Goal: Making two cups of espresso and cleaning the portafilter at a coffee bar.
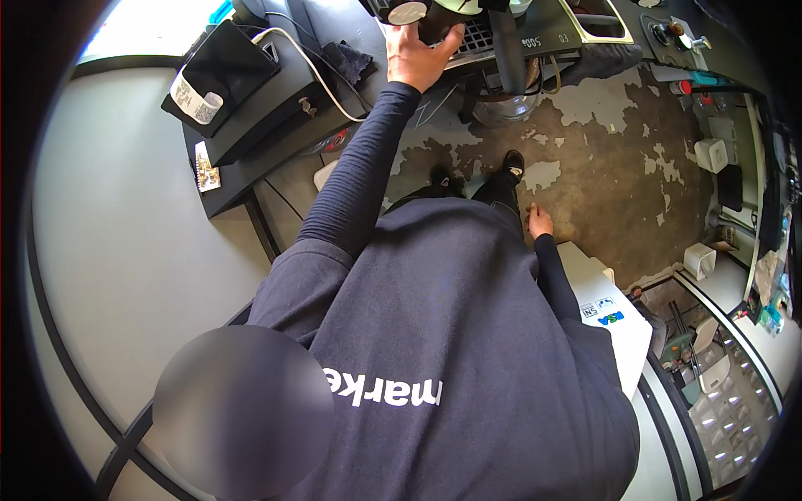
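My left hand (418, 56) reaches to the top edge of the view. Its thumb and fingers are around a dark rounded vessel (438, 28), partly cut off by the frame. Beside the fingers is a pale round disc (407, 13). A pale green and white surface (462, 5) shows just above the thumb. Under and right of the hand lies a slotted metal drip tray (477, 37). A thick black handle (506, 56) juts out to its right. My right hand (539, 221) hangs low by my side, fingers loosely curled, with nothing visible in it.
Left of my arm, a black tablet-like device (241, 69) with a curled paper receipt (199, 103) stands on a black cash drawer (269, 119). A white cable (313, 69) loops past it. A scale with a lit display (545, 41) sits right. A white box (611, 313) stands near my right arm.
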`<state>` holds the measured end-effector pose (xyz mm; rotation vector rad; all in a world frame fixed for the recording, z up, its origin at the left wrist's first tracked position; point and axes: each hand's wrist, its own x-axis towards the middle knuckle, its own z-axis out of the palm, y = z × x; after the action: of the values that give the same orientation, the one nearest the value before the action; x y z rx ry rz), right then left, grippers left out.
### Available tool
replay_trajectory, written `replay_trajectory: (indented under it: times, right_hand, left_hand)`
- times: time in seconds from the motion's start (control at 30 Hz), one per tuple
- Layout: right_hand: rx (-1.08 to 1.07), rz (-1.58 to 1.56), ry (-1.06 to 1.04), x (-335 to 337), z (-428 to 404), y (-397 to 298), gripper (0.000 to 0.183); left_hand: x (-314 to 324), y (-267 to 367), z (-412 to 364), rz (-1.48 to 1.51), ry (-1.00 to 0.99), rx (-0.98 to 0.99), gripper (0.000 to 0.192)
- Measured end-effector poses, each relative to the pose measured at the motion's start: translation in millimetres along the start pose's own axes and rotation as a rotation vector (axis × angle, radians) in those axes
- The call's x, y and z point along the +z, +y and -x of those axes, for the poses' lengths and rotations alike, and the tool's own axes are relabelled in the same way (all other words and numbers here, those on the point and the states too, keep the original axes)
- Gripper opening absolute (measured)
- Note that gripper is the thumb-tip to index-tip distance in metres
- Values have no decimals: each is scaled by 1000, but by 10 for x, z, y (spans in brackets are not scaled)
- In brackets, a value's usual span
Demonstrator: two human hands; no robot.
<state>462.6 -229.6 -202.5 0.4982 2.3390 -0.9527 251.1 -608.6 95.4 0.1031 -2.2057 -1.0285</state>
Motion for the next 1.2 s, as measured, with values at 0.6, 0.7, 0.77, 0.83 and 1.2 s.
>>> replay_trajectory:
  times: [0.6,0.7,0.77,0.83,1.2]
  right_hand:
    - [22,-16,-6,-19,19,-96,45]
    - [31,-23,-20,-5,1,-81,44]
    - [18,6,14,62,-42,76,44]
    - [-1,40,47,119,-104,174,44]
    - [-8,52,38,173,-160,118,45]
  left_hand:
    - [41,-35,16,-52,-9,-23,56]
    - [36,-98,45,-75,-3,-19,55]
    - [82,-44,22,-98,60,40,54]
    - [20,-3,-5,-55,-43,-6,54]
    - [83,-105,13,-73,24,40,77]
